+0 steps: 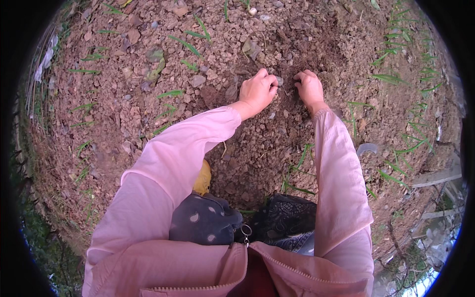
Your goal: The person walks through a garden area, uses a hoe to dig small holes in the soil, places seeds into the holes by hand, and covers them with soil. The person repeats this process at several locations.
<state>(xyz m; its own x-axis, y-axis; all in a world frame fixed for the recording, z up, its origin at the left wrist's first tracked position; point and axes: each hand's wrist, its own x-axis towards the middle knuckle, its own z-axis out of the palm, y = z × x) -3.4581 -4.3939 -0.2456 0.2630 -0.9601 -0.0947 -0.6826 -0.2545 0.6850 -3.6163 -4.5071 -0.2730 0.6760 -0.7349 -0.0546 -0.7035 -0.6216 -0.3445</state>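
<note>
Both my hands are low over loose brown soil [256, 148], a short gap apart. My left hand [259, 91] has its fingers curled under. A small grey stone [280, 81] shows right beside its fingertips; whether they grip it is not clear. To the right, my right hand [310, 89] is bent down at the dirt with thumb and fingers drawn in, and what lies beneath them is hidden. Darker, crumbly soil [297, 57] spreads just beyond both hands. A dry leaf [251, 49] lies above my left hand.
Green seedlings [187, 46] stand in rows to the left, with more shoots [387, 78] at right. A curved grey piece [366, 149] lies beside my right sleeve. Close to my knees are a yellow shoe [202, 178] and a green plant [297, 174]. Pale strips [438, 178] lie at far right.
</note>
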